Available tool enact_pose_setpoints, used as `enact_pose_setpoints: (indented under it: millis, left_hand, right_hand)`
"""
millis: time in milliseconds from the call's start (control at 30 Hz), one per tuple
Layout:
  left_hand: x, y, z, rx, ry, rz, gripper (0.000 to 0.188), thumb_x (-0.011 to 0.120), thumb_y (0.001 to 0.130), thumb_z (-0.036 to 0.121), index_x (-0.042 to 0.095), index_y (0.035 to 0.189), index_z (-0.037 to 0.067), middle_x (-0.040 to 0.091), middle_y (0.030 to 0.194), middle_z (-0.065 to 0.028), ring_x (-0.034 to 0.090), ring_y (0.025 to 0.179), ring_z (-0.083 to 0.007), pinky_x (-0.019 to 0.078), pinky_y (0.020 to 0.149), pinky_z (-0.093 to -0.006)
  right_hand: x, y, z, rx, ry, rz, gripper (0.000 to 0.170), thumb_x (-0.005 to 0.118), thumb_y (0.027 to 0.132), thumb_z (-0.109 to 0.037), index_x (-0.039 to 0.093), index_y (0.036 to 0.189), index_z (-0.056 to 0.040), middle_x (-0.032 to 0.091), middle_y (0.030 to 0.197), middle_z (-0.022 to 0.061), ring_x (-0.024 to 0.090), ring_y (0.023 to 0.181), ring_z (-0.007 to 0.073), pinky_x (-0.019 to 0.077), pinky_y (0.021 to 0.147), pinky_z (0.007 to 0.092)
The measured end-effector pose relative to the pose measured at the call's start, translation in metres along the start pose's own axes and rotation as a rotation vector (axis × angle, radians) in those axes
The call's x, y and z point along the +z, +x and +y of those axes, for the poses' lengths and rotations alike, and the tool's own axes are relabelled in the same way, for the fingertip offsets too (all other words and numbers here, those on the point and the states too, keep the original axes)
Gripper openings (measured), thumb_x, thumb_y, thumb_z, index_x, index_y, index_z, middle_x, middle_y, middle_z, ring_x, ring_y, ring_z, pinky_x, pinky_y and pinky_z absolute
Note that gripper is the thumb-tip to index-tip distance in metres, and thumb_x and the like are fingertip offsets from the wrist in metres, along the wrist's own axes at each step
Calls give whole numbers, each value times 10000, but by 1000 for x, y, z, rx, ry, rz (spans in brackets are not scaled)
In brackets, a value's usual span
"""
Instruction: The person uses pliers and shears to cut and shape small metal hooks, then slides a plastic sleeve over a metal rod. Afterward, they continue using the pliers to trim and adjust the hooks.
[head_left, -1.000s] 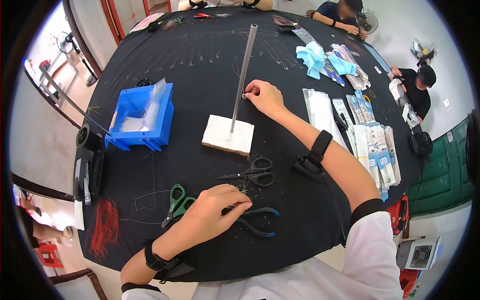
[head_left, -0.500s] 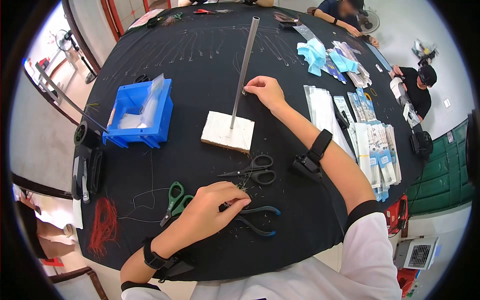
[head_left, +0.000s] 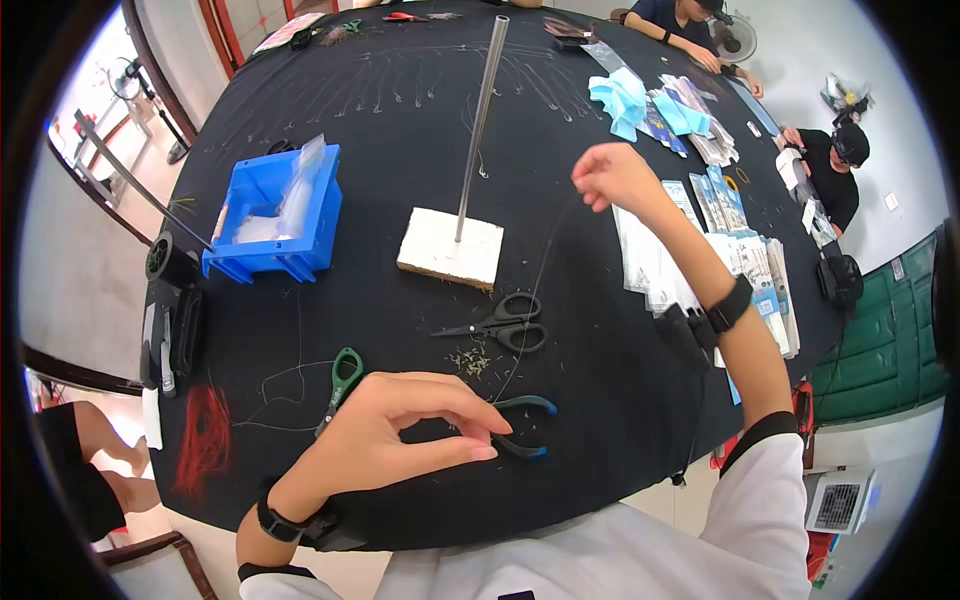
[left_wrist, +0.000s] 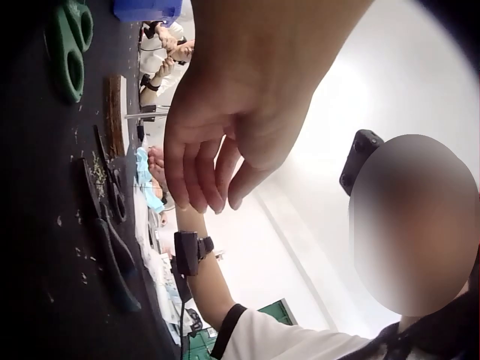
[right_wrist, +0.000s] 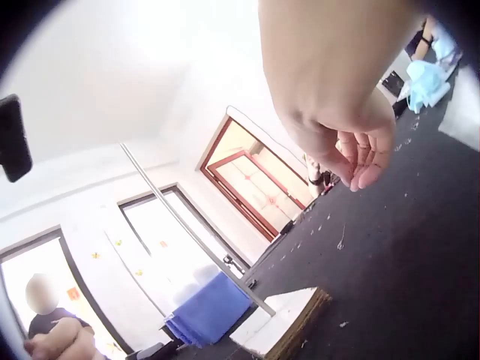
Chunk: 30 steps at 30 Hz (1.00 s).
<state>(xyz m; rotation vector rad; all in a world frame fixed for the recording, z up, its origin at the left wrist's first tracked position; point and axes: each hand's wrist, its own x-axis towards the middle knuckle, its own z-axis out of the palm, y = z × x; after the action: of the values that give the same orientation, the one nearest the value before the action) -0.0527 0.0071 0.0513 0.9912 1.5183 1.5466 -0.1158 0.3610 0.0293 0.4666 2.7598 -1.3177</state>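
Head: line (head_left: 541,276) between right grip (head_left: 618,180) and left grip (head_left: 372,432)

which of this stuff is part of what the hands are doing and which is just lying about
Likely part of the job:
thin line, running from the right hand toward the left hand
metal rod in its white block, perhaps

Lying about, not held now:
black scissors
green-handled scissors
pliers
red threads
blue plastic bin

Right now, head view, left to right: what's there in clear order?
Red thread bundle → green scissors → white block → right hand → green door.
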Motion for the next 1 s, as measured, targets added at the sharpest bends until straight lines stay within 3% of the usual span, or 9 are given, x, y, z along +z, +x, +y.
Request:
enact_pose_setpoints:
  millis: [133,233,367,433,500,533,633,767,1000]
  left_hand:
    - [6,-6,10,6,-260,43,184,638,828,33,655,992,-48,653,976,-140,631,875,-174,488,820,-294]
    - [16,-3,13,45,-335,159,210,593,849,36,626,1026,-72,636,1005,-157,625,918,-202,485,858,-332]
    - [21,1,6,27,-419,309,299,542,873,104,563,1114,-72,621,1007,-156,603,985,-244,466,920,-390]
    - [26,3,5,40,-562,364,320,532,882,112,542,1148,-66,616,1021,-147,590,1013,-242,454,938,-384]
    - [28,4,5,37,-618,379,338,521,891,120,520,1177,-60,605,1032,-135,576,1036,-241,442,955,-378]
    - [28,4,5,37,-647,386,347,515,896,125,509,1192,-56,600,1038,-130,569,1047,-241,436,964,-376]
    - [30,6,5,36,-681,382,349,511,902,131,503,1201,-48,588,1038,-119,561,1053,-237,435,964,-370]
    - [30,5,6,25,-684,390,339,504,911,132,504,1201,-43,586,1035,-117,559,1052,-234,434,964,-370]
    - [26,5,-2,93,-645,454,301,461,929,69,509,1190,-73,597,1084,-164,571,1053,-229,430,970,-358]
  right_hand:
    - [-4,-39,11,34,-325,-110,85,621,777,-36,623,850,7,630,723,62,610,621,106,501,528,250]
    - [24,-75,9,-797,-680,518,71,619,773,-59,631,779,11,615,638,100,604,536,190,459,468,308]
    - [43,-131,-45,-247,-92,63,89,630,806,-95,638,777,-11,625,724,108,608,630,211,474,548,301]
    - [60,-165,-49,-499,46,-131,83,638,809,-90,638,848,-16,628,770,87,614,662,185,489,597,289]
    - [79,-174,-45,-538,164,-175,192,642,802,-72,624,989,-31,632,837,82,622,697,174,499,616,282]
    - [86,-174,-42,-524,172,-197,344,649,804,-71,572,1139,-53,636,947,93,631,754,167,504,638,280]
    - [96,-167,-33,-325,430,-480,406,645,817,-76,539,1208,-62,632,1002,101,631,811,158,505,665,271]
    - [108,-164,-31,-136,723,-812,295,616,866,-109,579,1142,-14,641,968,92,632,806,137,500,671,251]
    - [107,-163,-30,-112,698,-824,183,579,895,-110,632,1025,7,656,866,83,633,756,128,504,652,238]
